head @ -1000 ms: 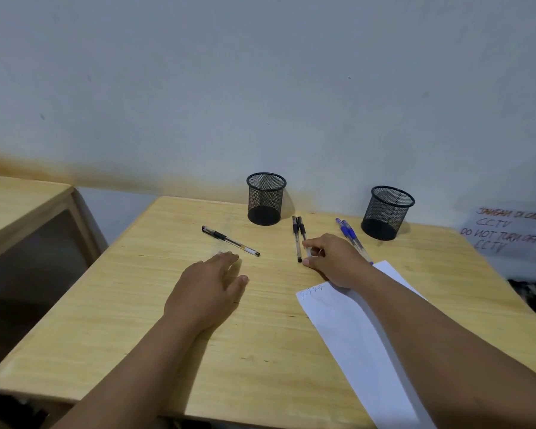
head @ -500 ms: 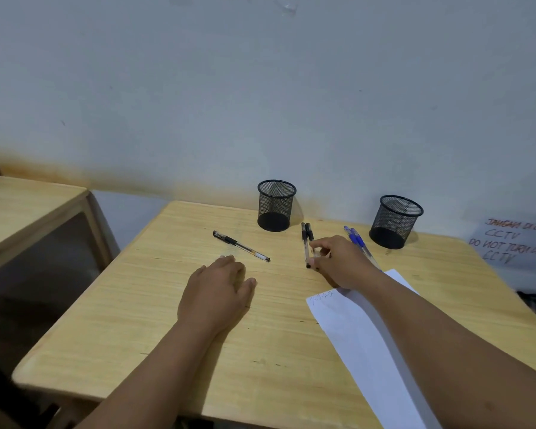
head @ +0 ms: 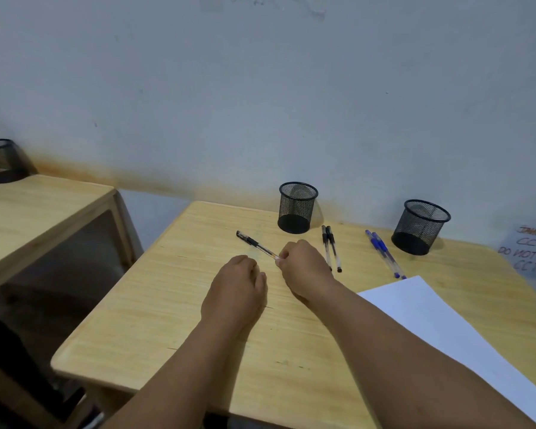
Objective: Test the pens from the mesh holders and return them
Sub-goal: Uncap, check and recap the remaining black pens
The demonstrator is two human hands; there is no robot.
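desk: pale wood desk [head: 167,305] against a grey-white wall, seen from over the person's arms.
paper: white sheet of paper [head: 440,329] lies at the near right, partly under the right forearm.
left hand: left hand [head: 235,289] rests palm down on the desk, fingers relaxed and loosely bent, holding nothing.
right hand: right hand [head: 304,267] has crossed leftward from the pair of black pens to the lone one; its curled fingertips now pinch the near end of the single black pen [head: 256,244].
what changed: half a second ago that hand sat at the black pair [head: 331,247]; now those two lie untouched just right of it.
meaning: i judge the pair is set aside and this lone pen is next to be picked up, either for a scribble on the paper or for return.
blue pens: two blue pens [head: 384,253] lie side by side farther right, near the paper's far corner.
holders: left mesh holder [head: 297,207] and right mesh holder [head: 420,226] stand upright by the wall, both looking empty, so all five pens are still out.
beyond: a third mesh bin [head: 0,161] sits on the neighbouring table [head: 44,205]; a handwritten cctv note [head: 532,252] is at far right.
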